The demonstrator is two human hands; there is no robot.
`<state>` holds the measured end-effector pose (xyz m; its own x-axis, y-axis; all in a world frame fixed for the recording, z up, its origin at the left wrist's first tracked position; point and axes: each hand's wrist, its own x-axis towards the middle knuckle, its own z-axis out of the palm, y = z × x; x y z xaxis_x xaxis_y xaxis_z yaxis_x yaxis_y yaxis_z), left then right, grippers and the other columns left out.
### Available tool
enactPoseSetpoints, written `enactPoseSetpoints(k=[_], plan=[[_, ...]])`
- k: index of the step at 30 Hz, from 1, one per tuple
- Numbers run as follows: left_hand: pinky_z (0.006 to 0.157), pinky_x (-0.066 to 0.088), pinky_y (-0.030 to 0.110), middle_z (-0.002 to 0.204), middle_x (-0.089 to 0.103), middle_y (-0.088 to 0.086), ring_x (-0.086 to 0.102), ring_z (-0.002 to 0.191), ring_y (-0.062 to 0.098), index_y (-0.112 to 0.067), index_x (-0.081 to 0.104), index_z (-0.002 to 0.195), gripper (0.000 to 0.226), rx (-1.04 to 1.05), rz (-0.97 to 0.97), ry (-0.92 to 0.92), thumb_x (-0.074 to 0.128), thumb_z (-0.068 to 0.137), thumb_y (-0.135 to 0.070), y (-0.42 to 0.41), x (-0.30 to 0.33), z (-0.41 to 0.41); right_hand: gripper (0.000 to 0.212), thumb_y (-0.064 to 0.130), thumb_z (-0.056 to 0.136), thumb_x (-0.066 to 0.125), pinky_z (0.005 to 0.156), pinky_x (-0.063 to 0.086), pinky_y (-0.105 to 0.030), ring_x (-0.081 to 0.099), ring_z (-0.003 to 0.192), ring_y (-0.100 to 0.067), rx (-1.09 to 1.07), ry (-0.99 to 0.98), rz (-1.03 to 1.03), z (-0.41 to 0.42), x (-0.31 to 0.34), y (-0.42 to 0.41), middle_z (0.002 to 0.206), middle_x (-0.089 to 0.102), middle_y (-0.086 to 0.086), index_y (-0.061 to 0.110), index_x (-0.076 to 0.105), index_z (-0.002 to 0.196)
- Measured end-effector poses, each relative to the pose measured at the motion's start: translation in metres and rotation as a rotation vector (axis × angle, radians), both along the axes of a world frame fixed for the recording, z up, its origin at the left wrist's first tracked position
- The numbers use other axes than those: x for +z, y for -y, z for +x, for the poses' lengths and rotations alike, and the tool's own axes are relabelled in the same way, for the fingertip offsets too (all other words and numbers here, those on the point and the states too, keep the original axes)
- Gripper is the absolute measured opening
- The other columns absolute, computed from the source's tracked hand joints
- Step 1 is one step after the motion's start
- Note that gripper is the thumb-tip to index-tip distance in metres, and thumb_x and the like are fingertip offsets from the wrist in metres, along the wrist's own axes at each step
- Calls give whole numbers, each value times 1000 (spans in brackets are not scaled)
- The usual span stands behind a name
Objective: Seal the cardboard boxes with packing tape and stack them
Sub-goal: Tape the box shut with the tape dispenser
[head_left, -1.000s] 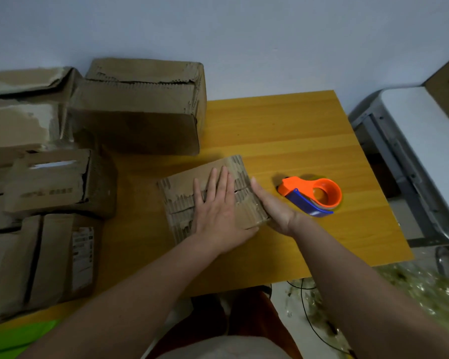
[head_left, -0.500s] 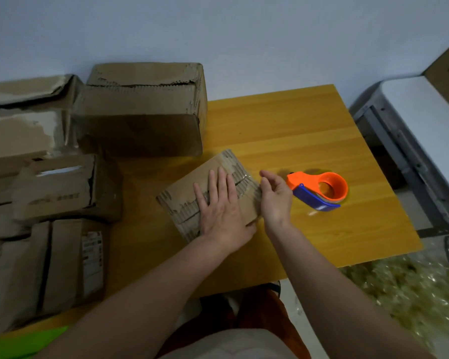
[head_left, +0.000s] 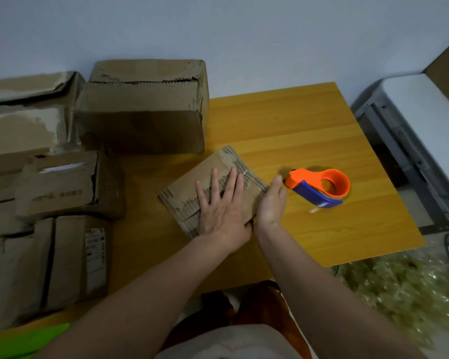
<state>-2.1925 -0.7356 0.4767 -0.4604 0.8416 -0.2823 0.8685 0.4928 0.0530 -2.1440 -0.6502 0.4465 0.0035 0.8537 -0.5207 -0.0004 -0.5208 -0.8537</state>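
A small worn cardboard box (head_left: 189,187) lies turned at an angle in the middle of the yellow wooden table (head_left: 296,130). My left hand (head_left: 222,203) lies flat on its top with the fingers spread, pressing the torn flaps down. My right hand (head_left: 271,203) rests against the box's right side, fingers straight and together. An orange and blue tape dispenser (head_left: 322,186) lies on the table just right of my right hand, not touched.
A large cardboard box (head_left: 145,107) stands at the back by the wall. Several more worn boxes (head_left: 62,182) fill the left side of the table. A grey and white cabinet (head_left: 412,120) stands to the right. Crumpled clear plastic (head_left: 405,288) lies on the floor below the table's right edge.
The small box has turned further counter-clockwise under my left hand. My right hand has shifted from the box's near right corner up along its right side, closer to the dispenser.
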Motion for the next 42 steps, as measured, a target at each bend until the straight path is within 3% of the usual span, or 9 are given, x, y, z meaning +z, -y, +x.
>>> enactPoseSetpoints(k=[6, 12, 15, 21, 27, 31, 36, 39, 42], plan=[[115, -10, 59, 159, -26, 1, -27, 145, 25, -20, -14, 153, 107, -9, -4, 78, 27, 79, -85, 1, 17, -11, 49, 38, 104, 27, 92, 46, -33, 58, 109, -22, 292, 54, 85, 6, 9, -24, 121, 62, -9, 7, 64, 115], [117, 20, 50, 159, 20, 3, 23, 145, 25, -25, 16, 154, 84, 474, 221, 192, 40, 88, -70, 49, 27, -71, 64, 42, 99, 39, 117, 20, -40, 23, 143, -24, 238, 270, 173, 5, 3, -13, 154, 26, -12, 4, 24, 148], [71, 46, 19, 132, 53, 1, 53, 103, 12, -20, 43, 142, 57, 706, 457, 644, 60, 92, -42, 69, 22, -79, 53, 28, 102, 36, 116, 22, -39, 26, 141, -24, 338, 272, 248, -3, 4, 1, 152, 28, -13, 4, 22, 148], [74, 52, 28, 113, 56, -1, 59, 92, 11, -25, 44, 114, 34, 1151, 812, 949, 67, 90, -26, 59, 11, -38, 44, 18, 104, 29, 117, 12, -32, 10, 147, -20, 686, 338, 345, -22, 24, -39, 158, 15, -10, 18, 31, 148], [82, 50, 31, 127, 53, 5, 57, 106, 23, -18, 42, 135, 51, 1329, 814, 975, 64, 91, -33, 31, 3, -3, 57, 20, 103, 34, 113, 10, -24, 1, 147, -27, 917, 557, 529, 2, 33, -22, 158, -9, -16, 18, 8, 153], [86, 48, 33, 130, 47, -1, 51, 108, 18, -15, 36, 141, 54, 1158, 653, 876, 55, 96, -39, 19, -4, 7, 53, 15, 103, 34, 107, 13, -16, 8, 147, -25, 984, 569, 609, 27, 32, -27, 159, -4, -14, 16, 14, 152], [114, 33, 46, 153, 29, 11, 30, 139, 28, -12, 17, 152, 70, 902, 470, 763, 50, 98, -40, 4, 2, 29, 43, 3, 99, 34, 99, 33, -27, 47, 126, -25, 750, 516, 568, 65, 37, -64, 134, 53, -12, 4, 38, 142], [118, 13, 46, 160, 12, 6, 11, 147, 26, -22, 15, 155, 75, 489, 581, 323, 54, 94, -41, 0, 9, 49, 37, 4, 94, 44, 96, 38, -37, 49, 122, -36, 765, 787, 458, 93, 24, -89, 132, 55, -21, -1, 50, 130], [114, -11, 60, 163, -4, 2, -7, 149, 31, -39, 15, 152, 71, 130, 323, 61, 36, 90, -66, -11, 5, 65, 35, 15, 90, 58, 89, 41, -42, 52, 113, -40, 905, 1011, 379, 120, 10, -104, 121, 57, -25, -5, 53, 118]])
